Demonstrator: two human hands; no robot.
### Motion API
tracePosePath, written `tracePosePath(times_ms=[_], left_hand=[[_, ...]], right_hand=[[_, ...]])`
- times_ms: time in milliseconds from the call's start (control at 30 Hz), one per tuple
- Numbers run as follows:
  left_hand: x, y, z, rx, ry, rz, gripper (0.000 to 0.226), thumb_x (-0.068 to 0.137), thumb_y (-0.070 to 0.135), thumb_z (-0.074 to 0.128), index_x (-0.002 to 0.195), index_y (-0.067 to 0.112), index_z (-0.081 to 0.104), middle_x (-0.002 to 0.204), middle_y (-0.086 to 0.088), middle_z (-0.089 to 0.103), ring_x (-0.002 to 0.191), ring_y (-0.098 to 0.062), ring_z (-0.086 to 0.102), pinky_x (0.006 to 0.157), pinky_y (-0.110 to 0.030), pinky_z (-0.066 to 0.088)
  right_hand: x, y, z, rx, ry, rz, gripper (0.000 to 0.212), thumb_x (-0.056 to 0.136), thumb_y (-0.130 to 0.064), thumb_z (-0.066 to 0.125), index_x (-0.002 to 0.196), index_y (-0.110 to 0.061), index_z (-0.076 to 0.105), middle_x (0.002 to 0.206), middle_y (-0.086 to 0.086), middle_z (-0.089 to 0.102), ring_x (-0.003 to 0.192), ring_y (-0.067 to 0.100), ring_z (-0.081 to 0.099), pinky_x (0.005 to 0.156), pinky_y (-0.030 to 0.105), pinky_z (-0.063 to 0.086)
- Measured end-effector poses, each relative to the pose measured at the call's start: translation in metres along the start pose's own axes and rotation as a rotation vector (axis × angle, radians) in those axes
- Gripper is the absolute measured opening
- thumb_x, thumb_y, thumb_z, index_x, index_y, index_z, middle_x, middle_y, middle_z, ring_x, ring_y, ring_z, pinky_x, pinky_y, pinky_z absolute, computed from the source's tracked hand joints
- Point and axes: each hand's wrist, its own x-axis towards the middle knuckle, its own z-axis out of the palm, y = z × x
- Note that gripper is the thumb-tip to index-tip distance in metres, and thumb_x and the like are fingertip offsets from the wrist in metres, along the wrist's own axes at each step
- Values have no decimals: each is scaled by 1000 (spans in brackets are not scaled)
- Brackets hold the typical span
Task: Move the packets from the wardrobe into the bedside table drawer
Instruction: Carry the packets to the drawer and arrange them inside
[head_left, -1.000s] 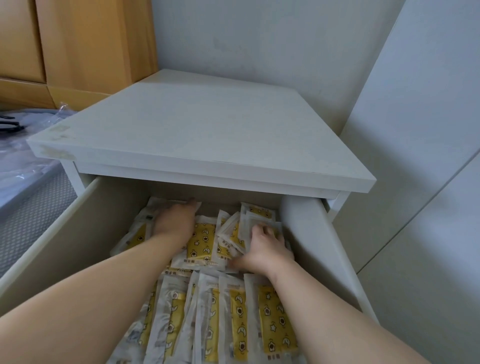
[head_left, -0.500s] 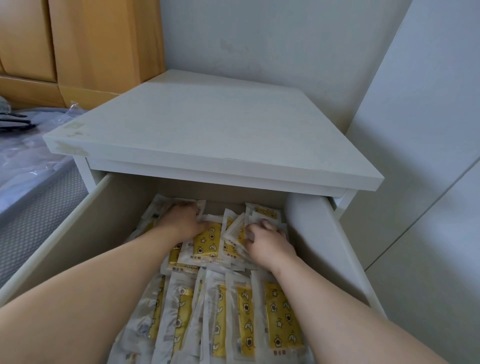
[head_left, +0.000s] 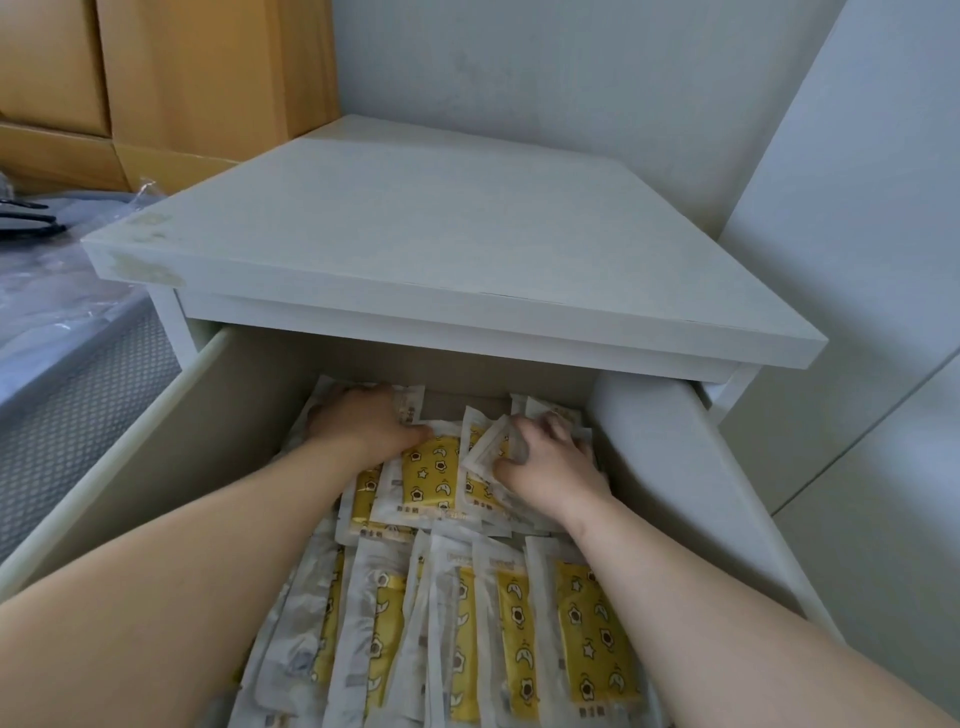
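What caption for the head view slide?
In the open drawer, left hand presses and right hand grips packets at the back.

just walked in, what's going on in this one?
A person has both bare hands in the open drawer of a white bedside table. The drawer holds many clear plastic packets with yellow printed inserts. The left hand presses flat on the loose packets at the back left. The right hand pinches a few crumpled ones at the back right. Nearer the camera, more packets lie in an overlapping row.
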Motion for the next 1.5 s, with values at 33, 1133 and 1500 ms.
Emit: tracePosePath(times_ms=[33,1133,1500], left_hand=[[3,2,1,16,1,-8,71,81,62,53,138,21,41,133,-5,52,120,-26,50,94,-38,48],[-42,32,-47,-940,42,-251,15,98,12,41,88,20,49,102,-13,61,96,-30,62,88,-44,53],[-26,50,-17,-626,-3,-166,21,100,17,38,116,11,51,92,-5,54,73,-11,50,55,-20,37]], right_hand=[[0,0,0,-5,-7,-1,61,93,-47,43,148,-39,17,160,-5,0,144,37,5,111,55,20],[-48,-16,-20,-322,-9,-34,49,91,-39,48,133,-14,52,144,7,39,137,27,24,109,41,26],[-30,-8,-11,-43,-46,-21,76,86,-35,63,147,-26,19,157,5,12,141,35,18,107,49,31]])
